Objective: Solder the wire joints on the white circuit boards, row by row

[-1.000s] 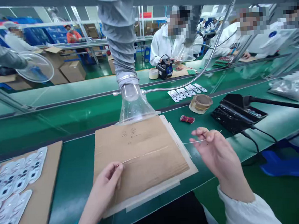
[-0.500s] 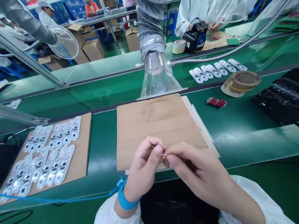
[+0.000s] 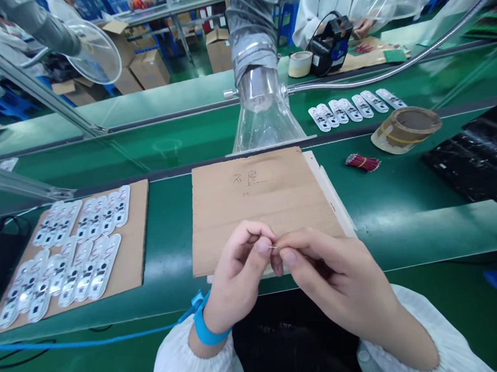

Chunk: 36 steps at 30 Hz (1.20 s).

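Wire: one, thin; likely light, bendy, easily kinked. Pinched between my left hand and right hand; short grip seems best.

On the remote feed I have my left hand and right hand close together, each in a tight pinch, fingertips nearly meeting. My left forearm slants in from the near left, my right forearm from the near right, bare past the wrist.
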Available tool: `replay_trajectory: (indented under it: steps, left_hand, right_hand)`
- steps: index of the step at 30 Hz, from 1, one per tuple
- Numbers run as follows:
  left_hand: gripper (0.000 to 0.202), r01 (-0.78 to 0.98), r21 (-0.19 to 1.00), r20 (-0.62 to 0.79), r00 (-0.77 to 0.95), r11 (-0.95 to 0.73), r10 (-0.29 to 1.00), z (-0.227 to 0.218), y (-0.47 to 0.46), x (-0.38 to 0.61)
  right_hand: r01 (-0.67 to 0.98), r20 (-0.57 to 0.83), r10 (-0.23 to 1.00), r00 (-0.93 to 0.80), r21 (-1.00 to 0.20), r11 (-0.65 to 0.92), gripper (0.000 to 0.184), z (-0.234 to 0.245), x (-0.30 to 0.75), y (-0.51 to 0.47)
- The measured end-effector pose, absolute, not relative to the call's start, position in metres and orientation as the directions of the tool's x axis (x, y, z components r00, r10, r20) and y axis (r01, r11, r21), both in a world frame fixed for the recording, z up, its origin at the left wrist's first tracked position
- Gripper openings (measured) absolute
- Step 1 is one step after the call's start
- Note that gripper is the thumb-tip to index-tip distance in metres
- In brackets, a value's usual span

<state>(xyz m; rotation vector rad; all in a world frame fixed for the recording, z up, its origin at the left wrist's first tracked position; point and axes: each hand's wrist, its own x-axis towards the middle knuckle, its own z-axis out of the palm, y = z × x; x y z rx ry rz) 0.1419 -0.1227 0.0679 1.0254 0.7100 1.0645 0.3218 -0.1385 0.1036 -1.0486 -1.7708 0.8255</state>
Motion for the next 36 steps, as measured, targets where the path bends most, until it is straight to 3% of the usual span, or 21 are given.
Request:
replay_trajectory:
  steps: [14,36]
  left_hand:
    - [0.018,-0.373,0.927,0.087,0.334,0.047,0.939,0.0661,-0.1193,0.1415]
    - [0.014,-0.253,0.966,0.133,0.278,-0.061,0.951,0.0745,-0.1196,0.1399]
  right_hand:
    - [0.348,0.357,0.905,-0.232,-0.838,0.42,0.017,0.106,0.3213,-0.1378]
    - [0.424,0.409,0.892,-0.192,-0.785,0.451,0.017,0.1045,0.3174,-0.1406]
